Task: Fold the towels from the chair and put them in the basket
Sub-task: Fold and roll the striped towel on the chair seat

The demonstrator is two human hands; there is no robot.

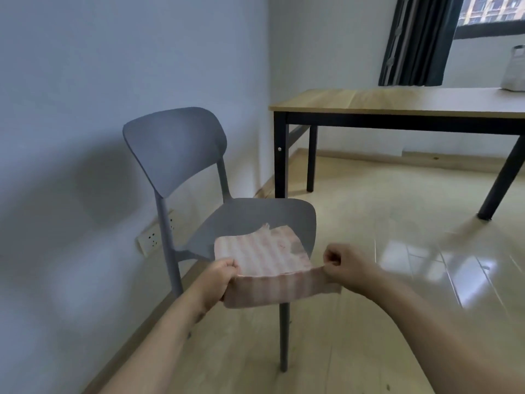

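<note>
A pink-and-white striped towel [264,255] lies partly on the front of the grey chair's seat [255,217] and hangs over its front edge. My left hand [220,275] grips the towel's near left corner. My right hand [345,264] pinches the near right corner, and the edge is stretched taut between the two hands. The far part of the towel is rumpled on the seat. No basket is in view.
A wooden table with black legs [397,105] stands at the right rear, with a pale container [515,68] on its far right end. A dark curtain [417,41] hangs by the window. The wall with a socket strip [153,237] runs along the left.
</note>
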